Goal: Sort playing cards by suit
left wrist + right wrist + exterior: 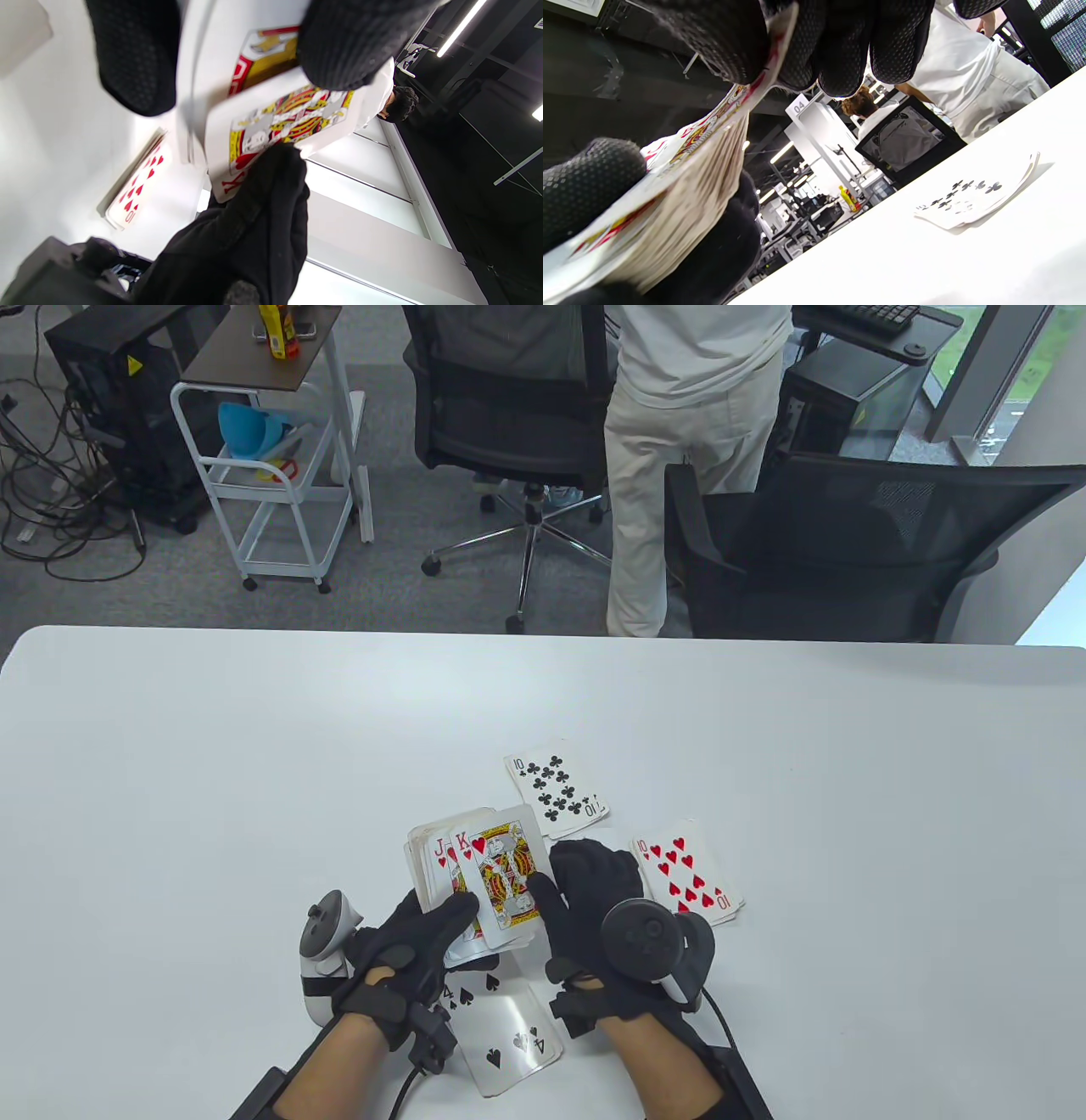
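My left hand point(424, 937) holds a face-up deck of cards point(437, 865) above the white table point(254, 780), its thumb lying across the top. The king of hearts point(502, 874) sits skewed on top of the jack of hearts point(441, 857). My right hand point(585, 891) pinches the king's right edge, thumb on its face. In the left wrist view the king point(284, 118) shows between both hands' fingers point(263, 203). On the table lie a clubs pile topped by the ten point(556, 789) point(975, 197), a hearts pile topped by the ten point(689, 882) point(135, 186) and the four of spades point(501, 1027).
Beyond the table's far edge stand two black office chairs point(848, 543), a person in light clothes point(687, 458) with their back turned, and a white trolley point(271, 475). The spade card lies close to my wrists near the front edge.
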The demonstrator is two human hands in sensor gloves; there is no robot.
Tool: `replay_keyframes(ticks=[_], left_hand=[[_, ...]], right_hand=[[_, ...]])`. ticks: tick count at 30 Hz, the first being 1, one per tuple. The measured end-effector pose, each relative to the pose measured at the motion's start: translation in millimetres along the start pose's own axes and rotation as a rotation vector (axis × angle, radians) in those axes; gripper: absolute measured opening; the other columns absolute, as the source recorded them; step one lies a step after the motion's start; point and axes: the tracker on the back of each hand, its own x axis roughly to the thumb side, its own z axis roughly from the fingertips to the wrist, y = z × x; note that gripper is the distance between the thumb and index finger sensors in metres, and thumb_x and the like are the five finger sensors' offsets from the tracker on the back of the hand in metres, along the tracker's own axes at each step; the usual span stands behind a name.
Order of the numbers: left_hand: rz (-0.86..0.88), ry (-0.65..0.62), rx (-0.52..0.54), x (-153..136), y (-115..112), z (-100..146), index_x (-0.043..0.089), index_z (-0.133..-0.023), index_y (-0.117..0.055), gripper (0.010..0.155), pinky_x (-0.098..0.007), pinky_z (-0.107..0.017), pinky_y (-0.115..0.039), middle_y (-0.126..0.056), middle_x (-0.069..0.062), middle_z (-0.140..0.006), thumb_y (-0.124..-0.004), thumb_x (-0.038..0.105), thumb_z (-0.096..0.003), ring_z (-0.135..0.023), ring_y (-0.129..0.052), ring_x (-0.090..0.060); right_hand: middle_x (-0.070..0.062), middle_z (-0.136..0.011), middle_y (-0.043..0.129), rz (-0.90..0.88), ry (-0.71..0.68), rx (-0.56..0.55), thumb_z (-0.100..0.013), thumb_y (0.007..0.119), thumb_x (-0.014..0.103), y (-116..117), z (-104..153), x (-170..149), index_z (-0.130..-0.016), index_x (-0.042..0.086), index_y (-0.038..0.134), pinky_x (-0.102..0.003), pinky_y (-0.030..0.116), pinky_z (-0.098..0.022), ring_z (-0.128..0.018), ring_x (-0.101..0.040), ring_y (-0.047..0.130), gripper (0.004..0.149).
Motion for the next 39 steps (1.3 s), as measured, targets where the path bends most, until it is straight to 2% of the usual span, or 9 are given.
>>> replay_keyframes(ticks=[17, 20, 24, 27, 30, 33, 36, 39], left_hand=[[-0.007, -0.013, -0.013, 1.0, -1.5, 0.1, 0.027, -0.107, -0.058, 0.061, -0.04, -0.049, -0.096, -0.079, -0.001, -0.102, -0.086, 0.047, -0.0565, -0.085, -0.094, -0.03], [-0.012, -0.01, -0.013, 0.3, -1.6, 0.0, 0.027, -0.107, -0.058, 0.06, -0.04, -0.049, -0.096, -0.079, -0.001, -0.102, -0.086, 0.046, -0.0566, -0.085, -0.094, -0.03], [-0.018, -0.006, -0.014, 0.4, -1.8, -0.3, 0.027, -0.107, -0.058, 0.061, -0.039, -0.049, -0.096, -0.079, -0.001, -0.102, -0.086, 0.047, -0.0565, -0.085, -0.094, -0.03], [-0.016, -0.004, -0.012, -0.1, -1.9, -0.4, 0.027, -0.107, -0.058, 0.061, -0.039, -0.049, -0.096, -0.079, -0.001, -0.102, -0.086, 0.047, -0.0564, -0.085, -0.094, -0.03], [-0.02, 0.001, -0.013, -0.4, -2.4, -0.8, 0.026, -0.107, -0.058, 0.061, -0.039, -0.049, -0.096, -0.079, -0.001, -0.102, -0.086, 0.047, -0.0566, -0.085, -0.094, -0.03], [-0.02, 0.004, -0.013, -0.8, -3.1, -1.1, 0.026, -0.107, -0.058, 0.061, -0.04, -0.049, -0.096, -0.079, -0.001, -0.102, -0.086, 0.047, -0.0565, -0.085, -0.094, -0.031], [-0.023, 0.004, -0.017, -0.6, -3.7, -1.1, 0.026, -0.107, -0.058, 0.061, -0.04, -0.049, -0.096, -0.079, -0.001, -0.102, -0.086, 0.047, -0.0566, -0.085, -0.094, -0.031], [-0.02, 0.001, -0.018, -0.6, -4.1, -1.4, 0.026, -0.107, -0.058, 0.061, -0.04, -0.049, -0.096, -0.079, -0.001, -0.102, -0.086, 0.047, -0.0565, -0.085, -0.094, -0.03]], right_hand=[[-0.02, -0.099, 0.073, -0.036, 0.187, -0.211, -0.057, 0.077, 0.033, -62.0, -10.8, -53.7, -0.089, 0.012, 0.08, -0.075, 0.04, -0.066, -0.095, -0.05, 0.064, 0.038], [-0.021, -0.1, 0.071, -0.002, 0.237, -0.22, -0.057, 0.078, 0.033, -72.8, -10.9, -65.0, -0.089, 0.012, 0.08, -0.075, 0.039, -0.066, -0.096, -0.051, 0.062, 0.038], [-0.022, -0.102, 0.069, 0.148, 0.28, -0.244, -0.057, 0.079, 0.033, -91.5, -11.6, -75.3, -0.089, 0.012, 0.081, -0.075, 0.038, -0.066, -0.097, -0.052, 0.06, 0.038], [-0.023, -0.103, 0.068, 0.155, 0.342, -0.252, -0.057, 0.08, 0.033, -100.9, -10.6, -89.1, -0.089, 0.01, 0.08, -0.076, 0.037, -0.066, -0.097, -0.053, 0.058, 0.039], [-0.024, -0.105, 0.063, 0.183, 0.424, -0.191, -0.058, 0.081, 0.032, -107.0, -10.9, -100.5, -0.09, 0.011, 0.079, -0.076, 0.035, -0.066, -0.099, -0.054, 0.053, 0.039], [-0.026, -0.107, 0.059, 0.18, 0.529, -0.061, -0.058, 0.081, 0.031, -107.4, -11.5, -115.8, -0.09, 0.01, 0.08, -0.077, 0.032, -0.065, -0.1, -0.056, 0.046, 0.039], [-0.028, -0.11, 0.052, 0.18, 0.627, 0.114, -0.059, 0.082, 0.03, -97.5, -12.5, -128.2, -0.091, 0.009, 0.08, -0.078, 0.027, -0.065, -0.102, -0.058, 0.037, 0.038], [-0.029, -0.111, 0.051, 0.27, 0.647, 0.206, -0.059, 0.082, 0.03, -81.5, -15.2, -130.2, -0.091, 0.009, 0.081, -0.078, 0.025, -0.065, -0.102, -0.059, 0.033, 0.038]])
